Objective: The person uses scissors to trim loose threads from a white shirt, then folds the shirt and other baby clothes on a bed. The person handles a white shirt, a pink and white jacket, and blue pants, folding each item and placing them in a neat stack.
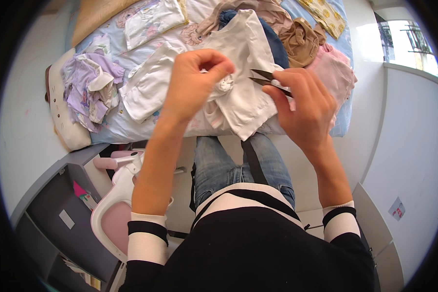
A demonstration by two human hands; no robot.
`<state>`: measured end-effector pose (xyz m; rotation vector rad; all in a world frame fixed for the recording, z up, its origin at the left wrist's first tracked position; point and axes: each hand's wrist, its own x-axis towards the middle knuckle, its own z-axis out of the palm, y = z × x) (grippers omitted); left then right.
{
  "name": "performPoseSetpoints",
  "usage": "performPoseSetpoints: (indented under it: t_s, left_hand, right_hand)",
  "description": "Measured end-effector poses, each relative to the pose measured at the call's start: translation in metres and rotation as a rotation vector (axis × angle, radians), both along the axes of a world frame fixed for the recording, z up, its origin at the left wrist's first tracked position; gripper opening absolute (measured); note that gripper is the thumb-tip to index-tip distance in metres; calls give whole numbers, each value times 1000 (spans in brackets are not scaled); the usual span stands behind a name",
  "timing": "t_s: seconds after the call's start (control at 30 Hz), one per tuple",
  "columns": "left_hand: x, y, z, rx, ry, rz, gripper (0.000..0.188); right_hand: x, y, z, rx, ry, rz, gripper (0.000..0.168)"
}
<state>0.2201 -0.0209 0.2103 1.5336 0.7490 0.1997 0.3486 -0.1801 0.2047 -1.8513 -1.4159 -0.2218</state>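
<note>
My left hand [195, 82] is raised over the bed with thumb and fingers pinched around a small bunched white cloth [225, 84]; most of it is hidden behind the hand. In my right hand [306, 102] I hold a pair of thread snips [261, 79], their dark blades apart and pointing left towards the cloth. A gap separates the blade tips from my left hand. Beneath both hands a white long-sleeved top [237, 47] lies spread out. Folded white garments [149, 84] rest to the left of it.
The bed [109, 137] has a printed blue sheet. Around lie a lilac garment pile [91, 87], a brown garment [301, 40], pink clothes [330, 69] and a yellow patterned cloth [323, 16]. A cushion [64, 106] borders the left end. A pink-and-white chair [113, 222] stands lower left.
</note>
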Motion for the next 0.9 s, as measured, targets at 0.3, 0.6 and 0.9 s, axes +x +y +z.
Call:
performPoseSetpoints:
  t_s: [0.3,0.6,0.9]
  left_hand:
    - [-196,138,18,37,255,268,10]
    - [-638,211,44,178,709,997,12]
    - [-933,185,-21,10,759,1516,8]
  right_hand:
    - [-45,9,18,-115,601,-162,11]
    - [-125,29,8,-239,688,-218,14]
    - [-244,126,8,-269,647,-129,17]
